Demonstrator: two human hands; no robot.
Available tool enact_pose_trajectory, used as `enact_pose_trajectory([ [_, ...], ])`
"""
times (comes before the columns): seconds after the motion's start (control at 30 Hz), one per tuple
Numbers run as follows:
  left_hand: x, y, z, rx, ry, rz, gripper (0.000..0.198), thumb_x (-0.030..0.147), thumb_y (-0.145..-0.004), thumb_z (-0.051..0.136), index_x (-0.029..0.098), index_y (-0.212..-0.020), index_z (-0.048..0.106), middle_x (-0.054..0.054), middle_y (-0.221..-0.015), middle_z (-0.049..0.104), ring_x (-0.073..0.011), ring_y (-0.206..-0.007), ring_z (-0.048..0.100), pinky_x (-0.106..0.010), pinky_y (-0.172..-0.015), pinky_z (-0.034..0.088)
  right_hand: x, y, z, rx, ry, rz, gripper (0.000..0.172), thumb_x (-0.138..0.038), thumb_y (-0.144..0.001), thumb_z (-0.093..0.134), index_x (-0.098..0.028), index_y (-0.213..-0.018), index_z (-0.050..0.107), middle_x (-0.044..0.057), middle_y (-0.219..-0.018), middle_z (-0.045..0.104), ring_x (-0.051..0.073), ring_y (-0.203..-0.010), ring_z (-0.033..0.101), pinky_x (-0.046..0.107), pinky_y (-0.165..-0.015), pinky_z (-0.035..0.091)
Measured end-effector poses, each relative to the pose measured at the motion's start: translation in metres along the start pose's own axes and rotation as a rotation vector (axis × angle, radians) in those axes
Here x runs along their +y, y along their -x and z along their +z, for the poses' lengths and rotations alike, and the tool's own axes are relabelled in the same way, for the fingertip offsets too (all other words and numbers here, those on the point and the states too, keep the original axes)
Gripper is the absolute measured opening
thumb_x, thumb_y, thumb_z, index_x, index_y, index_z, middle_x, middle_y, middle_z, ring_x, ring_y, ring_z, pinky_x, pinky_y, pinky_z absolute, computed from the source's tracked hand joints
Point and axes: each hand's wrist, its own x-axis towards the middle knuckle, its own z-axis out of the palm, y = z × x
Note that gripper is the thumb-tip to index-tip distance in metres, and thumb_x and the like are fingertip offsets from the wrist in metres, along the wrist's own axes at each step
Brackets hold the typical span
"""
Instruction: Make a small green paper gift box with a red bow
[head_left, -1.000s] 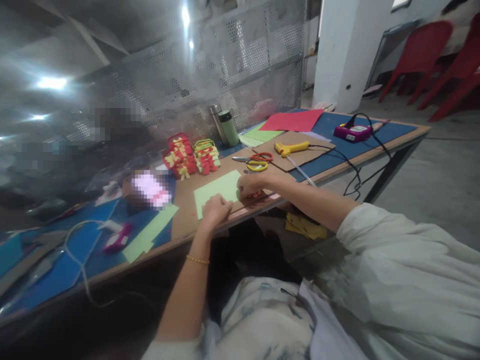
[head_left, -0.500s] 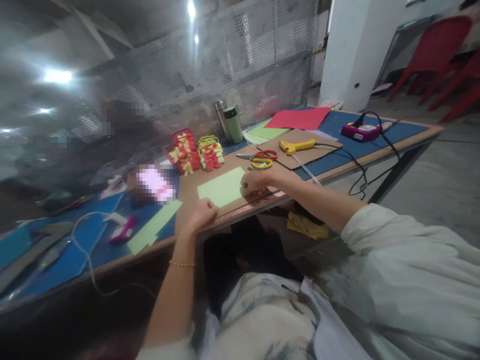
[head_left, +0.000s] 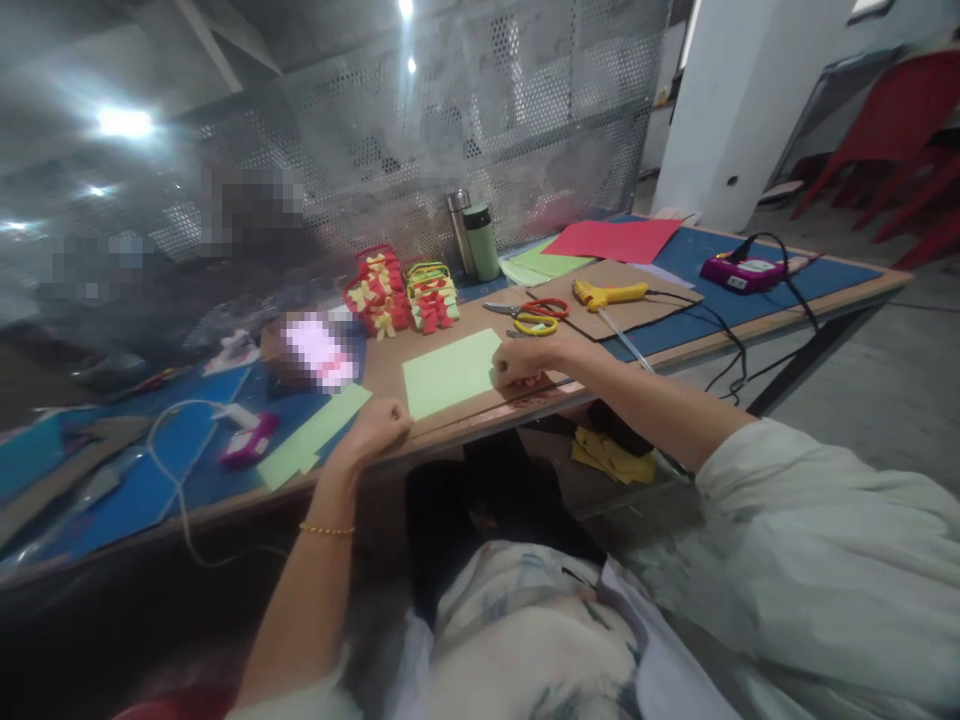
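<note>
A pale green sheet [head_left: 452,373] lies flat on the brown board near the table's front edge. At its lower left corner is my left hand [head_left: 379,428], its fingers curled; whether something small is between them is hidden. My right hand [head_left: 520,362] is closed at the sheet's right edge, and what its fingers hold cannot be made out. Scissors with red handles [head_left: 547,308] and a pair with yellow handles [head_left: 536,326] lie just behind my right hand. Left of my left hand is a narrow green paper strip [head_left: 315,437].
Behind the sheet stand red boxes with bows [head_left: 381,295] and green ones [head_left: 433,298]. A green bottle [head_left: 481,246], red paper [head_left: 611,240], a yellow glue gun [head_left: 609,293] with its cable and a purple device [head_left: 742,270] are further right. Another purple device [head_left: 249,440] lies left.
My left hand has moved left, from the sheet's lower edge to its lower left corner. The whole view has shifted slightly. My right hand stays at the sheet's right edge.
</note>
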Motion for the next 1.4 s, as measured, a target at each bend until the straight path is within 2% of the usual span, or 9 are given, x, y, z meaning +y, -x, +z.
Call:
enact_pose_trajectory([
  [0.1,0.002,0.007,-0.004,0.053,-0.126,-0.048,0.02,0.019,-0.073,0.052,0.02,-0.054,0.056,-0.003,-0.052,0.056,-0.0198,-0.061,0.057,-0.029,-0.063,0.043,0.003,-0.004,0.002,0.0,-0.002,0.006,0.014,-0.027,-0.081,0.068,-0.014,-0.081,0.072,0.002,-0.06,0.068,0.012,-0.049,0.058,0.022,-0.052,0.045],
  [0.23,0.024,0.016,0.006,0.336,-0.276,-0.075,0.023,0.015,-0.086,0.047,0.015,-0.093,0.068,-0.018,-0.105,0.069,-0.0331,-0.106,0.061,-0.044,-0.091,0.046,0.005,-0.007,0.003,-0.011,0.018,-0.012,0.016,-0.03,-0.08,0.068,-0.015,-0.078,0.073,0.004,-0.064,0.072,0.014,-0.052,0.063,0.023,-0.056,0.047],
  [0.3,0.041,0.015,0.02,0.425,-0.365,0.098,0.023,0.019,-0.091,0.05,0.016,-0.103,0.069,-0.019,-0.116,0.067,-0.0325,-0.113,0.06,-0.045,-0.097,0.045,0.004,-0.008,0.004,-0.009,0.047,-0.022,0.016,-0.029,-0.081,0.067,-0.015,-0.076,0.073,0.006,-0.065,0.074,0.016,-0.055,0.066,0.024,-0.057,0.048],
  [0.43,0.064,0.0,0.051,0.347,-0.272,0.414,0.028,0.023,-0.099,0.049,0.017,-0.117,0.069,-0.016,-0.138,0.062,-0.0282,-0.129,0.054,-0.044,-0.109,0.042,-0.001,-0.007,0.007,-0.014,0.111,-0.026,0.019,-0.027,-0.086,0.062,-0.014,-0.077,0.073,0.007,-0.064,0.074,0.017,-0.054,0.066,0.025,-0.054,0.047],
  [0.63,0.054,-0.008,0.079,0.322,-0.216,0.445,0.032,0.036,-0.1,0.055,0.02,-0.125,0.068,-0.012,-0.139,0.066,-0.0243,-0.13,0.058,-0.039,-0.109,0.045,-0.009,-0.002,0.005,-0.063,0.192,-0.001,0.027,-0.029,-0.096,0.056,-0.01,-0.09,0.074,0.01,-0.075,0.076,0.018,-0.062,0.069,0.026,-0.059,0.052],
  [0.83,0.049,-0.014,0.077,0.275,-0.095,0.413,0.037,0.031,-0.104,0.041,0.02,-0.13,0.065,-0.013,-0.143,0.064,-0.0257,-0.137,0.054,-0.046,-0.117,0.038,-0.016,0.003,-0.003,-0.092,0.221,0.114,0.039,-0.04,-0.098,0.065,-0.017,-0.129,0.063,0.008,-0.131,0.064,0.026,-0.112,0.065,0.046,-0.093,0.058],
  [1.0,0.049,-0.016,0.073,0.274,0.073,0.355,0.053,0.008,-0.093,0.04,0.014,-0.145,0.047,-0.014,-0.143,0.064,-0.0258,-0.135,0.056,-0.044,-0.114,0.04,-0.027,-0.003,-0.004,-0.107,0.242,0.167,0.04,-0.04,-0.097,0.066,-0.015,-0.129,0.063,0.009,-0.131,0.063,0.028,-0.112,0.065,0.046,-0.093,0.058],
  [1.2,0.057,-0.006,0.069,0.276,-0.036,0.366,0.055,0.007,-0.087,0.04,0.018,-0.138,0.056,-0.012,-0.142,0.064,-0.0266,-0.131,0.057,-0.045,-0.112,0.042,-0.035,0.0,-0.008,-0.089,0.258,0.122,0.056,-0.06,-0.085,0.071,-0.005,-0.095,0.075,0.014,-0.084,0.077,0.025,-0.076,0.073,0.031,-0.068,0.055],
  [1.4,0.06,-0.005,0.067,0.271,-0.097,0.382,0.045,0.007,-0.086,0.041,0.025,-0.118,0.067,-0.008,-0.132,0.068,-0.027,-0.124,0.059,-0.043,-0.107,0.044,-0.036,0.004,-0.009,-0.039,0.233,0.112,0.056,-0.06,-0.077,0.074,-0.006,-0.095,0.076,0.017,-0.088,0.079,0.024,-0.078,0.073,0.027,-0.065,0.051],
])
